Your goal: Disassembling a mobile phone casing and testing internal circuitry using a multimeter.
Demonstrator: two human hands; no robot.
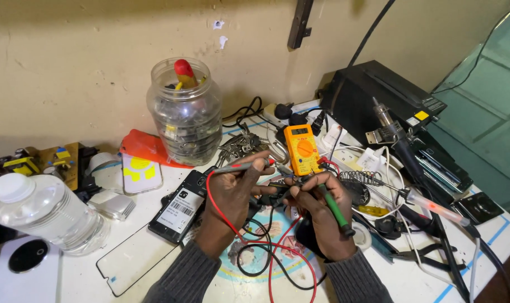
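Left hand (232, 193) grips a red probe (241, 166); right hand (322, 210) pinches a green tool (336, 209), tips meeting for contact beside the meter (302, 148).

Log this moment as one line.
left hand: holds red probe | right hand: holds green tool | multimeter behind

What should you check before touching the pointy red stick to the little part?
1. Left hand holds the red probe firmly: ok.
2. Right hand grips the green-handled tool: ok.
3. Orange multimeter upright with its screen facing the person: ok; the reading is too small to tell.
4. Red and black leads loop loosely on the table, not snagged: ok.
5. The small part between the fingertips is held steady: cannot tell, the fingers hide it.
6. Phone lies beside the left hand, out of the way: ok.
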